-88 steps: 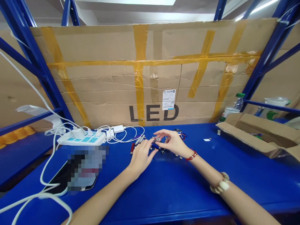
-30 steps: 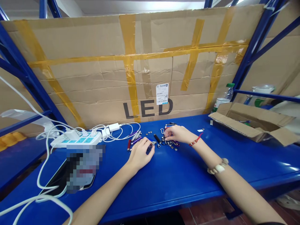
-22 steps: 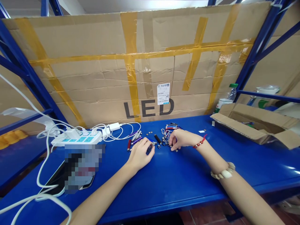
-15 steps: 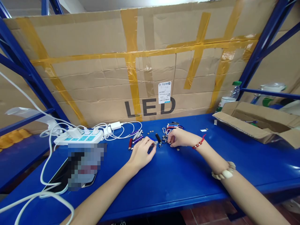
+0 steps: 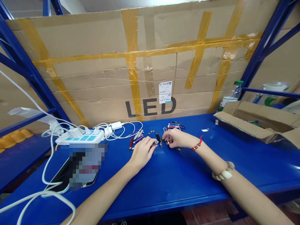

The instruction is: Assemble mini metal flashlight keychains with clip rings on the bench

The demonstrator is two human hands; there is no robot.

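Observation:
My left hand [image 5: 142, 152] is closed round a small metal tube [image 5: 155, 142]. Its silvery round end pokes out past the thumb and forefinger, and the rest is hidden. Over a few small metal clasps, my right hand [image 5: 175, 138] pinches its fingertips together; what lies between them is hidden. A black tube [image 5: 158, 138] with a metal clasp at its lower end rests between the two hands. Beyond my left knuckles lie a red tube [image 5: 131, 144], a purple tube [image 5: 138, 139] and silver ones. Several coloured tubes [image 5: 173, 126] are lined up behind my right hand.
A white power strip [image 5: 81, 137] with tangled cables stands at the left, behind a phone [image 5: 63, 172]. Small round discs [image 5: 151, 131] lie beyond my hands. At the right are an open cardboard box [image 5: 253, 129] and a bottle [image 5: 231, 97]. A tall cardboard sheet [image 5: 98, 84] backs the blue table.
My right hand has shifted slightly left over the metal clasps, closer to the black tube. My left hand stays almost where it was, still holding the small tube.

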